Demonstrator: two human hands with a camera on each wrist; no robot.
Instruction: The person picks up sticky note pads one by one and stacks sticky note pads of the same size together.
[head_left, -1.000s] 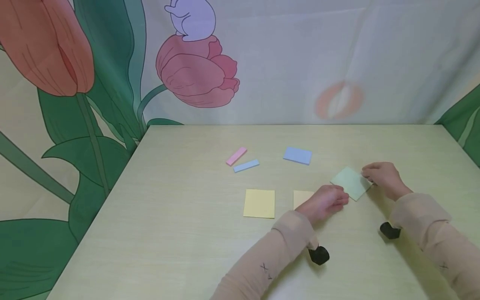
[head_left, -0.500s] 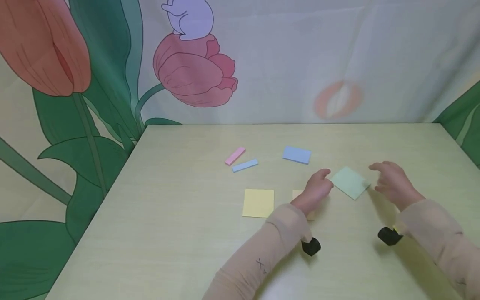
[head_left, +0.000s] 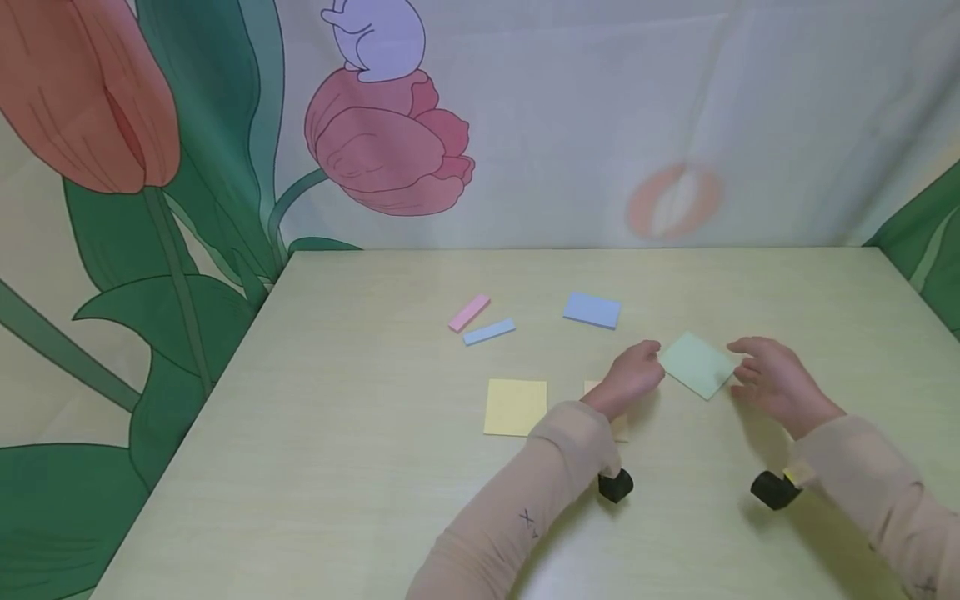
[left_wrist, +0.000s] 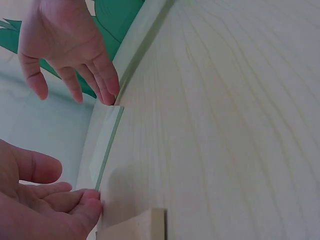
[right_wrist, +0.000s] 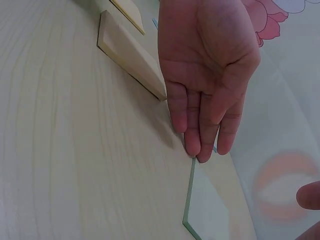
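Observation:
A pale green sticky-note pad [head_left: 699, 367] lies flat, turned cornerwise, between my two hands. My left hand [head_left: 632, 377] has its fingertips right at the pad's left corner, fingers loosely bent. On the opposite side my right hand [head_left: 783, 379] reaches its fingertips to the right corner, thumb and fingers spread apart. Both wrist views show the green pad [left_wrist: 105, 145] standing low on the tabletop with nothing gripped round it. Under my left forearm a peach sticky-note pad [head_left: 621, 429] is partly hidden; its edge [right_wrist: 127, 55] shows in the right wrist view.
Left of the peach pad lies a yellow square pad [head_left: 516, 407]. Farther back are a blue rectangular pad [head_left: 592, 310], a thin blue strip [head_left: 489, 332] and a pink strip [head_left: 469, 313]. A printed flower curtain [head_left: 555, 125] hangs behind the table's back edge.
My left hand has drawn back from the green pad's near edge to its left corner. My right hand moved away from the right corner, then came back close to it.

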